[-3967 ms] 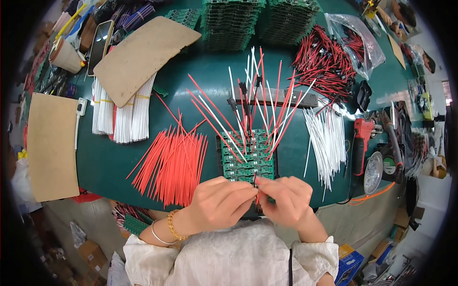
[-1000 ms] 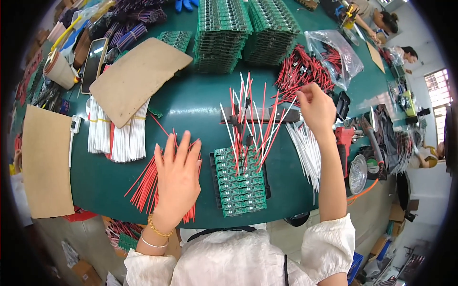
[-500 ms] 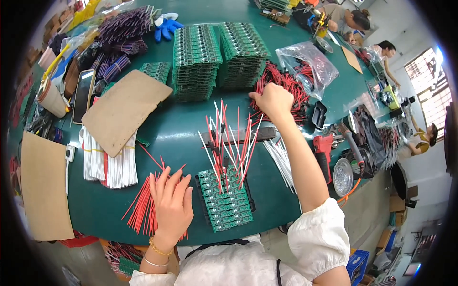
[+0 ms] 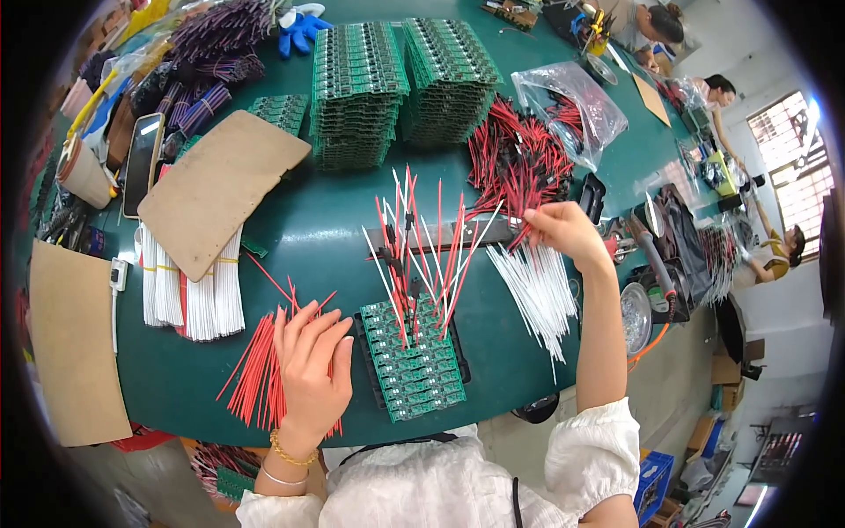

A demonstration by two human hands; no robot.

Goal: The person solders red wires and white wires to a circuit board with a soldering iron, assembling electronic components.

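Observation:
Over a bundle of loose red wires [image 4: 255, 374] rests my left hand [image 4: 312, 365], its fingers stretched out and lightly spread, gripping nothing. My right hand [image 4: 568, 231] pinches a few red-and-black wires [image 4: 521, 189] at the near edge of their pile; how many is hard to make out. Between my hands lies a green circuit board panel [image 4: 414, 374] on a black holder. Red and white wires [image 4: 440, 273] stand up from its far half, with small black parts among them. White wires [image 4: 539, 295] lie fanned out below my right hand.
Two tall stacks of green boards [image 4: 356, 97] stand at the back. To the left, a brown board [image 4: 224, 189] covers white wire bundles, near a phone [image 4: 143, 163]. A soldering iron [image 4: 651, 255] and a metal dish [image 4: 634, 317] sit at right. Other people work beyond.
My right hand has come from the far red-and-black pile toward me and rightward, drawing wires with it. My left hand stays over the red wires. The view has shifted slightly.

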